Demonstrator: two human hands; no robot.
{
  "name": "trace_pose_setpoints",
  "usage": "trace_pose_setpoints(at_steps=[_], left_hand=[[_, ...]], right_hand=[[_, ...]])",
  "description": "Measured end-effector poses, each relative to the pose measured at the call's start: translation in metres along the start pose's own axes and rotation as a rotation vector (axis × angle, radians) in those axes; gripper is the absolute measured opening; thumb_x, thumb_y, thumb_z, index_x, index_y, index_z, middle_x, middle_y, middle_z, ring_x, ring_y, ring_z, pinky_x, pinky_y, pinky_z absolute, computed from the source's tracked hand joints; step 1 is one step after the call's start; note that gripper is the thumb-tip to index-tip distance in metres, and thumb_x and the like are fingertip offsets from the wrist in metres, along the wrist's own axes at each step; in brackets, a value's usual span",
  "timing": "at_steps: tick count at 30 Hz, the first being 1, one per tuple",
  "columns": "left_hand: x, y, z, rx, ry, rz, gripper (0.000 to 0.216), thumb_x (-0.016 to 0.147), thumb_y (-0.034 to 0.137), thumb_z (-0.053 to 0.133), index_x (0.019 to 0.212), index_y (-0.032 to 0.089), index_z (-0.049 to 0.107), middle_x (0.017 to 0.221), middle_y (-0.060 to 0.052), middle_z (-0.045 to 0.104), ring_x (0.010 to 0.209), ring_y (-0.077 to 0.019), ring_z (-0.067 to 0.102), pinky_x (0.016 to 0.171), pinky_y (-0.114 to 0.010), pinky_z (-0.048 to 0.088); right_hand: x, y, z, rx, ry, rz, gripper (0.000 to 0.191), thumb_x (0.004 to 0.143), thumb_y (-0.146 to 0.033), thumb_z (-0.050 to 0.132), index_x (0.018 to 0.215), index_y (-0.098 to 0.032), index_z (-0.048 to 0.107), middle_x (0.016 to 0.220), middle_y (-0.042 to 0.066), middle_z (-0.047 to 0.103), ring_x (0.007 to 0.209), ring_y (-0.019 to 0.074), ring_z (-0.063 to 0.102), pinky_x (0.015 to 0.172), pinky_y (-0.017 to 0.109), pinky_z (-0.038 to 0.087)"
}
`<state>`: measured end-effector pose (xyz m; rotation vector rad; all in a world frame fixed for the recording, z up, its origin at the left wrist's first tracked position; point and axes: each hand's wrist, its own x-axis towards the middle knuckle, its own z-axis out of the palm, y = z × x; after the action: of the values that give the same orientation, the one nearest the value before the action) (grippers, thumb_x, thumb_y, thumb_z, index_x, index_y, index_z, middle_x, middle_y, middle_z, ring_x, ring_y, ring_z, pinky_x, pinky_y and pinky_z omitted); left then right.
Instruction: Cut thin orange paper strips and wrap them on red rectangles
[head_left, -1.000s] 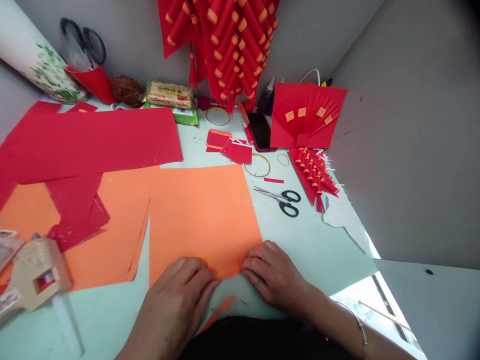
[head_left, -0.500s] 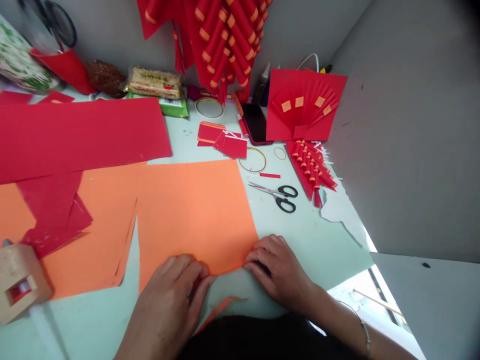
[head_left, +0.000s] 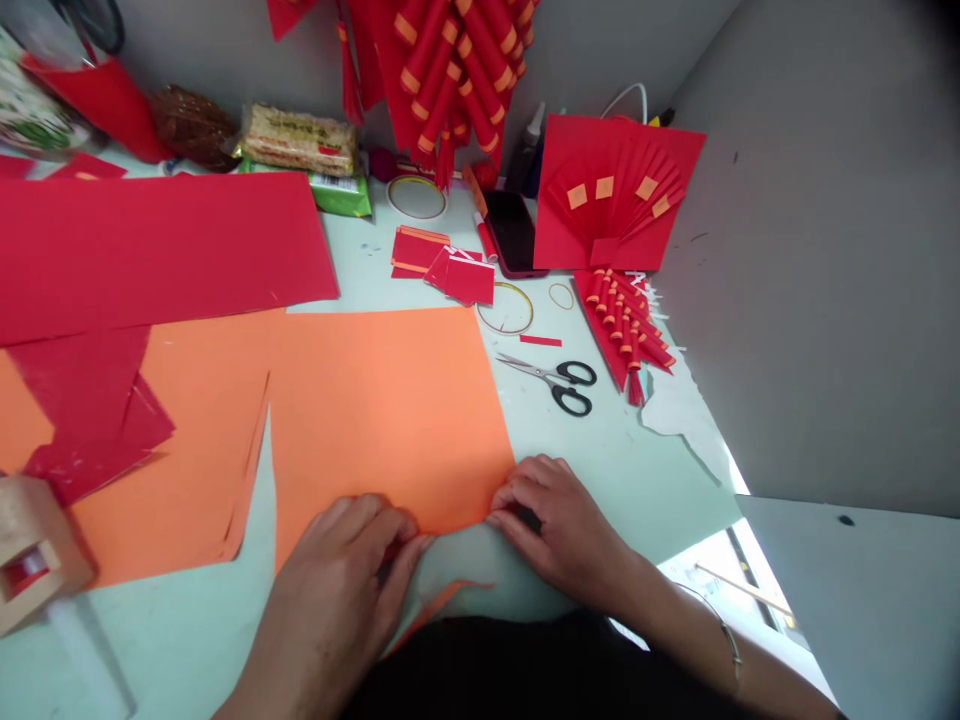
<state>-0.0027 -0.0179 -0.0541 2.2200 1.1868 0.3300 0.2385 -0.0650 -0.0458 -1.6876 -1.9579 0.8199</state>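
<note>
An orange sheet of paper (head_left: 390, 410) lies before me, its near edge curled up slightly between my two hands. My left hand (head_left: 352, 560) pinches that edge between thumb and fingers, at the sheet's lower middle. At the lower right corner my right hand (head_left: 551, 520) pinches the same edge. Below the hands a thin orange paper strip (head_left: 442, 600) rests on the table, partly hidden by my dark clothing. Black-handled scissors (head_left: 551, 380) lie partly open to the right of the sheet, apart from both hands.
Red sheets (head_left: 165, 250) and more orange paper (head_left: 195, 450) spread over the left side. A wooden tape dispenser (head_left: 45, 560) stands at the lower left. At the back are a phone (head_left: 514, 230), tape rolls (head_left: 417, 197), a red paper fan (head_left: 619, 195) and paper firecrackers (head_left: 457, 80).
The view has shifted a little, so most things sit slightly higher in the picture. Both hands keep their pinch on the orange sheet's near edge.
</note>
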Motion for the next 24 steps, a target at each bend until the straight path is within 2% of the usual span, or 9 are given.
trace_pose_setpoints(at_steps=[4,6,9,11,16,20,24], left_hand=[[0.004,-0.003,-0.001,0.006,0.012,-0.003,0.023,0.093,0.039,0.052,0.079,0.022,0.06,0.077,-0.001,0.06,0.076,-0.0206,0.055,0.068,-0.034,0.042],[0.006,-0.003,-0.002,0.022,0.026,0.003,0.023,0.093,0.038,0.052,0.078,0.022,0.059,0.076,-0.001,0.06,0.075,-0.0206,0.054,0.068,-0.034,0.042],[0.008,-0.004,-0.002,0.041,0.039,0.015,0.022,0.093,0.037,0.053,0.078,0.022,0.059,0.077,-0.001,0.06,0.076,-0.0206,0.054,0.069,-0.034,0.042],[0.009,-0.005,-0.002,0.036,0.037,0.017,0.022,0.093,0.037,0.053,0.079,0.022,0.06,0.079,-0.002,0.061,0.079,-0.0208,0.055,0.071,-0.034,0.043],[0.007,-0.006,-0.006,-0.004,0.0,0.012,0.024,0.092,0.041,0.051,0.082,0.023,0.064,0.081,-0.002,0.063,0.081,-0.0212,0.057,0.071,-0.033,0.043],[0.005,-0.007,-0.009,-0.044,-0.025,-0.03,0.026,0.091,0.044,0.051,0.085,0.024,0.066,0.083,-0.002,0.064,0.084,-0.0221,0.058,0.073,-0.035,0.045],[0.001,-0.012,-0.01,-0.059,-0.015,-0.037,0.021,0.088,0.043,0.056,0.093,0.025,0.067,0.089,-0.002,0.066,0.087,-0.0224,0.06,0.075,-0.034,0.047]], right_hand=[[-0.008,-0.008,0.003,0.049,0.082,-0.125,0.022,0.09,-0.037,0.066,0.1,-0.017,0.065,0.089,0.007,0.064,0.083,0.0208,0.054,0.075,0.035,0.042],[-0.011,-0.013,0.009,0.067,0.029,-0.241,0.025,0.09,-0.04,0.065,0.099,-0.017,0.066,0.088,0.006,0.065,0.08,0.0197,0.054,0.072,0.033,0.043],[-0.012,-0.017,0.019,0.039,-0.064,-0.342,0.018,0.095,-0.032,0.057,0.088,-0.018,0.067,0.08,0.004,0.064,0.074,0.0181,0.053,0.067,0.032,0.041],[-0.01,-0.018,0.021,0.047,-0.064,-0.285,0.02,0.095,-0.028,0.055,0.083,-0.018,0.067,0.076,0.003,0.061,0.073,0.0173,0.053,0.066,0.031,0.041],[-0.007,-0.019,0.002,0.161,0.004,0.02,0.01,0.089,-0.022,0.061,0.08,-0.019,0.066,0.075,0.0,0.057,0.072,0.0141,0.053,0.064,0.027,0.04],[-0.01,-0.024,-0.012,0.284,-0.033,0.197,0.009,0.084,-0.02,0.064,0.075,-0.02,0.065,0.074,-0.003,0.054,0.063,0.0101,0.048,0.059,0.023,0.037],[-0.013,-0.027,-0.019,0.388,-0.102,0.372,0.01,0.083,-0.025,0.065,0.074,-0.02,0.065,0.066,-0.005,0.047,0.058,0.0095,0.039,0.054,0.023,0.033]])
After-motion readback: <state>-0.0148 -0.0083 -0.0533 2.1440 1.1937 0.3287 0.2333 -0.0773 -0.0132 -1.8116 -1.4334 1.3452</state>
